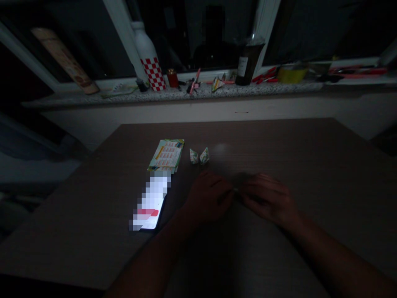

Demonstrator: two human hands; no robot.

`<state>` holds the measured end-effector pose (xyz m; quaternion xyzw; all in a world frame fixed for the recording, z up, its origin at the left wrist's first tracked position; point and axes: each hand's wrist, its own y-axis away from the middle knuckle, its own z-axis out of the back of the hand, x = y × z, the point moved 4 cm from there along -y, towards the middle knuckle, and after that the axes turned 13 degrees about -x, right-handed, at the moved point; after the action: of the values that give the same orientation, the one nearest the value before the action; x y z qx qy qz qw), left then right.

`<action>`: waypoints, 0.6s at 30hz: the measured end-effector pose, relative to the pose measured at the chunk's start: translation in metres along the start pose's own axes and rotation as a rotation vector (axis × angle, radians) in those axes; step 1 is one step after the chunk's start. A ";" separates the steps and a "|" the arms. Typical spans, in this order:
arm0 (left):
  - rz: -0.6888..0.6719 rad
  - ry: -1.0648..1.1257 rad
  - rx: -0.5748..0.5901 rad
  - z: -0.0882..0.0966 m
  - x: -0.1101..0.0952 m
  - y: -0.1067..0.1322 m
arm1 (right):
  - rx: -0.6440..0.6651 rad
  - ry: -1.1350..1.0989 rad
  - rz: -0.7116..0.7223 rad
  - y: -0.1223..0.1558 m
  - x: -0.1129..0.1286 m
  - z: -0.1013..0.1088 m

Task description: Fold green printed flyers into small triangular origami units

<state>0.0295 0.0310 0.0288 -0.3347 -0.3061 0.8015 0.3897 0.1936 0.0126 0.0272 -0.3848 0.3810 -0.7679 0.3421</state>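
The room is dark. My left hand (208, 198) and my right hand (268, 198) rest on the brown table (310, 165), fingertips meeting in a pinch around something small and pale that I cannot make out. Just beyond my left hand stand two small folded paper pieces (199, 156). A stack of printed paper sheets (166, 155) lies left of them. A lit phone (151, 203) lies flat beside my left forearm.
A stone windowsill (173, 95) runs along the back. On it stand a red-and-white checkered bottle (149, 58), a dark bottle (248, 60), a small red can (172, 78), pens and a folded paper piece (217, 84). Dark windows are behind.
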 end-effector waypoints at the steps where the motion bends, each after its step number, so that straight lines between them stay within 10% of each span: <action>1: -0.010 -0.009 -0.015 0.001 -0.002 -0.001 | 0.002 0.005 0.008 0.000 0.001 0.000; 18: -0.076 -0.099 -0.088 -0.001 -0.006 -0.006 | -0.026 0.041 0.115 -0.004 0.014 0.002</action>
<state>0.0359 0.0294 0.0342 -0.2997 -0.3726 0.7875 0.3889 0.1875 0.0021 0.0357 -0.3509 0.4195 -0.7496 0.3727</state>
